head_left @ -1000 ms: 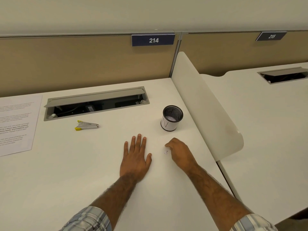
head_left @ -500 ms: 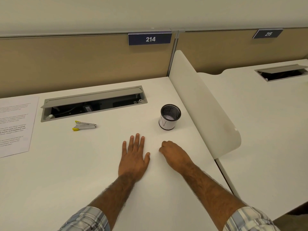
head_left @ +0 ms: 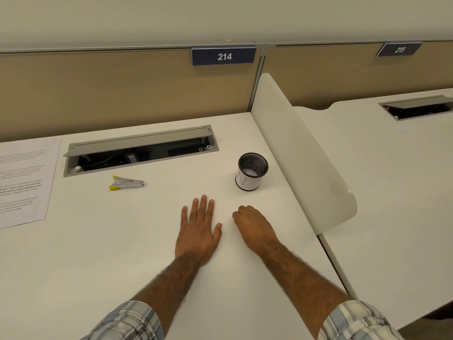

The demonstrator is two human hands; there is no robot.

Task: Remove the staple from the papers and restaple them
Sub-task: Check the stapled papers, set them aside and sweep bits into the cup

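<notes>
Overhead, the white desk (head_left: 98, 266) ends at a curved divider (head_left: 301, 168) on its right edge; broad open surface lies left of the hands and nearer the viewer. An open cable hatch (head_left: 139, 150) sits at the rear. The papers (head_left: 22, 182) lie flat at the left edge, well apart from both hands. Left hand (head_left: 198, 231): flat, grip wide. Right hand (head_left: 252, 227), just beside it: fingers curled under; whether they pinch anything cannot be told. A mesh cup (head_left: 252, 171) stands beyond it; the stapler (head_left: 126, 183) lies near the hatch. Since a second ago the right hand has slid leftward over a small white speck.
</notes>
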